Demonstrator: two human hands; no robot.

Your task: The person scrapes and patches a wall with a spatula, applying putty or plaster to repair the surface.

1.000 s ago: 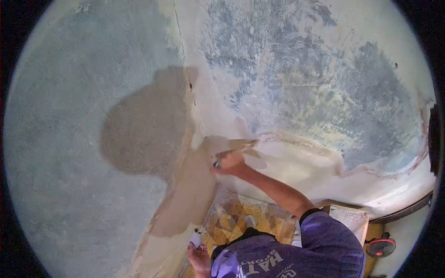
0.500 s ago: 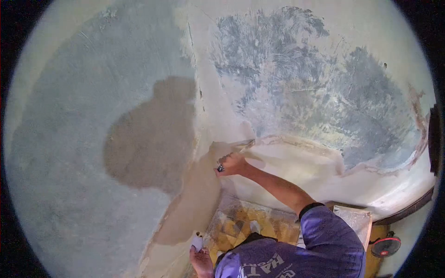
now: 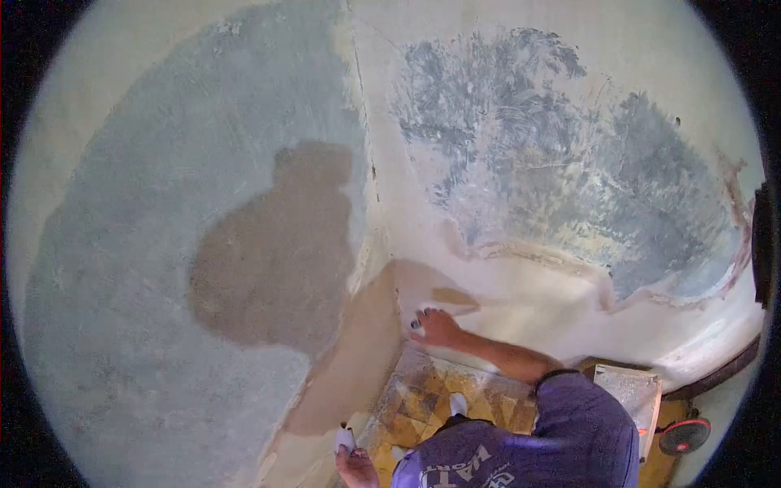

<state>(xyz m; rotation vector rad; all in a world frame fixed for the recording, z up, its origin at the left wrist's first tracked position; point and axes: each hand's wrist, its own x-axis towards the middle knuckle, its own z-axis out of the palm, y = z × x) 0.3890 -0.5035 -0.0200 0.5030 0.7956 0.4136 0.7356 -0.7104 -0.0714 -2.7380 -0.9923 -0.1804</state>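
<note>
My right hand (image 3: pixel 439 328) is closed beside the wall corner, low on the pale wall (image 3: pixel 521 297). A small dark and whitish part of something (image 3: pixel 417 323) shows at its fingers; the rest is hidden. Lower down, my left hand (image 3: pixel 355 468) is wrapped round a small white object (image 3: pixel 346 439) with a dark tip, near the base of the left wall (image 3: pixel 130 268). Grey-blue patches (image 3: pixel 512 106) with a rough brownish lower edge cover part of the right wall.
A crack (image 3: pixel 373 167) runs down the corner between the walls. Below is a patterned yellow-brown floor (image 3: pixel 431 382). At the lower right are a pale, dusty panel (image 3: pixel 630 394) and a round black object with a red rim (image 3: pixel 685 437).
My right hand has moved down and slightly right, away from the patch's brownish edge. The thin tool end seen at it earlier no longer shows. The view has shifted slightly.
</note>
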